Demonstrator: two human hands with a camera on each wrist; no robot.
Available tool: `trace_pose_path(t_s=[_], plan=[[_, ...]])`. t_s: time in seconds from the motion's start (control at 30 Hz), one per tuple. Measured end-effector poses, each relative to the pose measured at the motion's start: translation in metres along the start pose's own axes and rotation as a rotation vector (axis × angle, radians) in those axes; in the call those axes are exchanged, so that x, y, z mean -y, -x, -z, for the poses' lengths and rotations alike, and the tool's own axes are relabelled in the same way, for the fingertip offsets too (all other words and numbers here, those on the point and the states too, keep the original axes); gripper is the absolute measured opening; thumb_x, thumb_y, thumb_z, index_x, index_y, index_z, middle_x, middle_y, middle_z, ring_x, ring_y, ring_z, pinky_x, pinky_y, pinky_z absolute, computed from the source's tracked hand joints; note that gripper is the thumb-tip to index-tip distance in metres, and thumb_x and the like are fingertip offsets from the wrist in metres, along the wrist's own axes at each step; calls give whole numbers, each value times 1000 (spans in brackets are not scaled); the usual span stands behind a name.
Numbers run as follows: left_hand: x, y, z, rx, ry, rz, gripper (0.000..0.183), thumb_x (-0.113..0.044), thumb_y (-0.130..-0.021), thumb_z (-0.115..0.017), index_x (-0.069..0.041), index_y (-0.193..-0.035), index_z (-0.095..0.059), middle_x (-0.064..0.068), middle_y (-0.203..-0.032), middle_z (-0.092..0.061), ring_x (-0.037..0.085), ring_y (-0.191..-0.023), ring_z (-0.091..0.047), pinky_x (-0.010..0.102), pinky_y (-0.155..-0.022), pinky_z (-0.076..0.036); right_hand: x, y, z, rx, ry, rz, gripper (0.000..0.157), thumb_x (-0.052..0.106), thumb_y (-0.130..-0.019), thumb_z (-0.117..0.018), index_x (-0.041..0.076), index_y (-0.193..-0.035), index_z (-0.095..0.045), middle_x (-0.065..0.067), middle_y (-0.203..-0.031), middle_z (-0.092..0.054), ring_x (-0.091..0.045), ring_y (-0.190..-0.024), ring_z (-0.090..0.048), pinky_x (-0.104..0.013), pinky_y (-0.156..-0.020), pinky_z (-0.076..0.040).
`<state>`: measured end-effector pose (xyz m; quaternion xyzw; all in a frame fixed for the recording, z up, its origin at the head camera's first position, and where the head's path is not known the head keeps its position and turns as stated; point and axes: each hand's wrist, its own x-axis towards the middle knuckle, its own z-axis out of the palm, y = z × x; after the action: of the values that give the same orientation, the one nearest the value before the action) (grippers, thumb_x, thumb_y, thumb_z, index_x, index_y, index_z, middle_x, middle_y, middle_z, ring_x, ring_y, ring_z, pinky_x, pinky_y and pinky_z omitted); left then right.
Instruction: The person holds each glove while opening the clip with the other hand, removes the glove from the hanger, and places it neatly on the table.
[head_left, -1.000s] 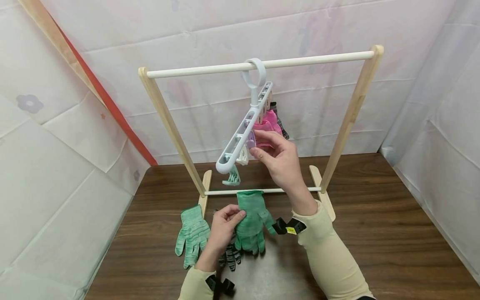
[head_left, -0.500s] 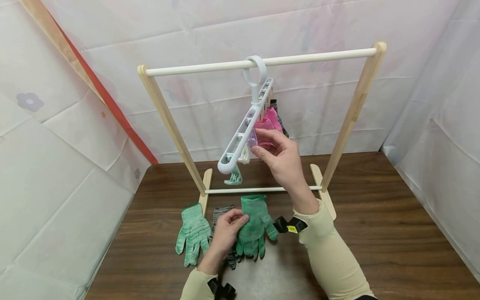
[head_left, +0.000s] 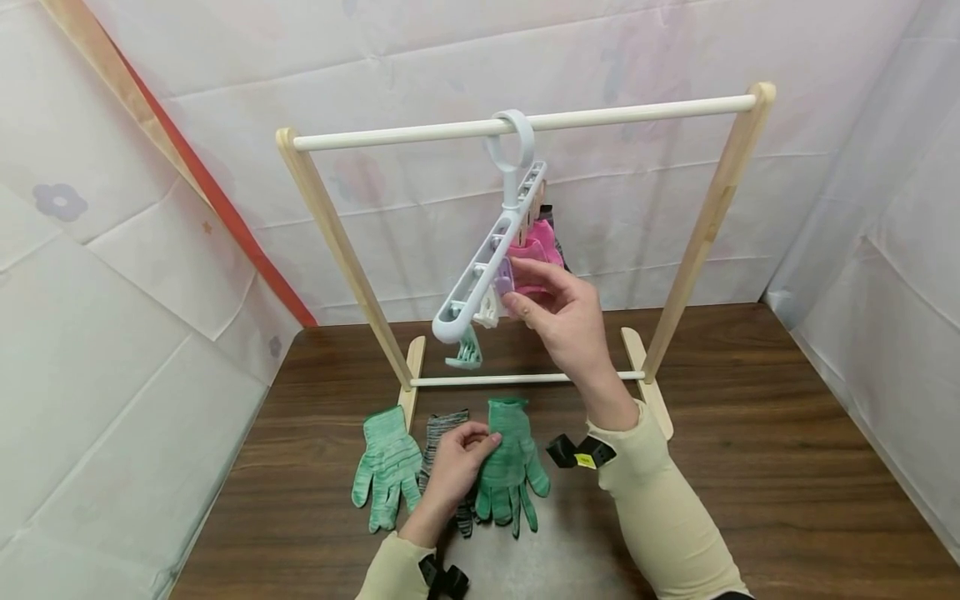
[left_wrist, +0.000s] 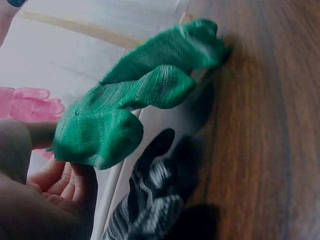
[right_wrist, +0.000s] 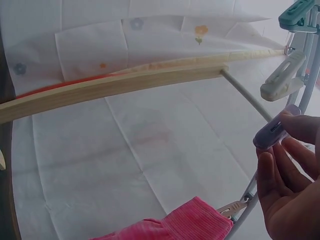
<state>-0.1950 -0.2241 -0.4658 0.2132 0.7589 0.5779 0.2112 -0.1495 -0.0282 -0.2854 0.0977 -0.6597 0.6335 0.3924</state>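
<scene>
Over the wooden tabletop (head_left: 757, 475), a green knit glove (head_left: 510, 462) hung loose-fingered and finely ribbed, its side edge pinched by the left hand (head_left: 456, 457). Probably light, soft and floppy, it seemed best held near the cuff (head_left: 508, 407). Above, the right hand (head_left: 564, 315) pinched the pale hanger's (head_left: 487, 280) purple clothespin (head_left: 504, 276).

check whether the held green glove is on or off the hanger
Off: the left hand pinches the green glove near its unclipped cuff, below and apart from the hanger.
</scene>
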Motion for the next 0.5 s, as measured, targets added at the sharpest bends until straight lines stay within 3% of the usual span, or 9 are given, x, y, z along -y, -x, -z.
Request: trace_pose_path(t_s=[0.13,0.33,0.5], plan=[[8,-2,2,-1,-64,-22,25,-25,-95,-70,-3,-108,-70,5,-95,-70,17,-81,-65,33,-71,-53,0,2,-1,-10,-1,-8,35,-7,-85,-74,-7,-120,-66,-17,-106,-71,-24,-84,-68,-25,-63,-55],[9,-5,7,-8,-209,-96,24,-27,-95,-70,-6,-104,-72,2,-90,-69,14,-76,-63,32,-68,-52,-2,3,-2,-23,-3,32,31,-9,-84,-74,-8,-114,-68,-14,-105,-71,-23,-87,-68,-29,-74,-57],[10,-6,11,-5,-267,-110,23,-27,-96,-68,-7,-105,-73,0,-89,-69,14,-75,-62,33,-67,-52,-2,4,-5,-25,-23,63,24,-12,-83,-73,-11,-107,-70,-15,-106,-70,-19,-89,-67,-27,-77,-56]])
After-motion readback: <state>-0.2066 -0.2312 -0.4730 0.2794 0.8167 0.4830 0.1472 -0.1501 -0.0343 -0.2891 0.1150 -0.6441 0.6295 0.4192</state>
